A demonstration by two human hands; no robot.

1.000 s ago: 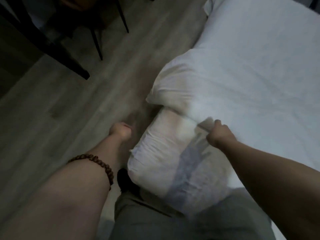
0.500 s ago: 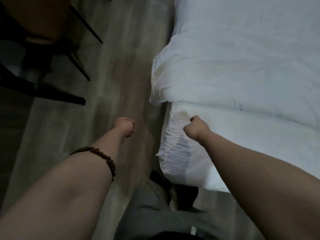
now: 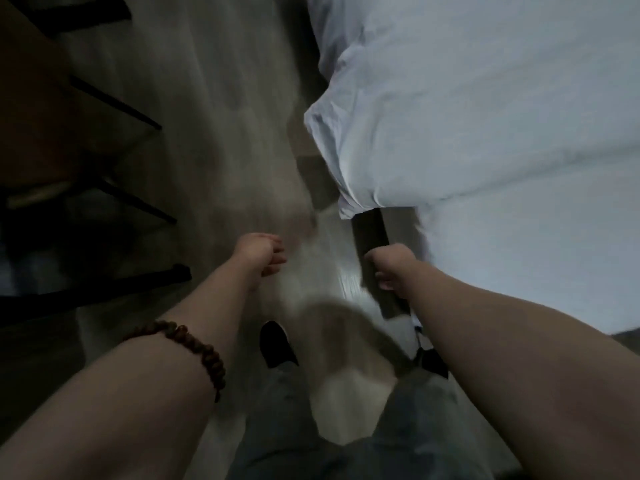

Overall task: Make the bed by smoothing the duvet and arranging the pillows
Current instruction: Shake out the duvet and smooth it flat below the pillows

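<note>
1. White fabric fills the upper right of our view: the duvet (image 3: 485, 98) lies on the bed, pale and faintly bluish in the dim light, and its surface is softly rumpled rather than flat.
2. We see its near corner (image 3: 346, 202) bunched into folds and hanging over the side of the bed, above the grey wood-grain floor (image 3: 225, 133).
3. Below the duvet's edge there is a flatter white bed surface (image 3: 536, 254) that runs off to the right, with a clear line where the duvet overlaps it.
4. A dark strip (image 3: 372, 226) runs along the bed's side, from under the hanging corner down towards our legs.
5. Our hands are apart, both low and in front of us, beside the bed.
6. The left hand (image 3: 259, 252) hangs over the floor with loosely curled fingers and holds nothing; a brown beaded bracelet (image 3: 194, 344) circles that forearm.
7. The right hand (image 3: 389, 265) is curled into a fist over the dark strip, just beside the edge of the flat white surface. The blur stops us telling whether it grips any fabric.
8. Neither hand touches the duvet, whose corner is above and between them.
9. Dark furniture legs (image 3: 114, 109) stand at the left, and our grey trousers (image 3: 284, 410) and a dark shoe (image 3: 277, 344) show below.
</note>
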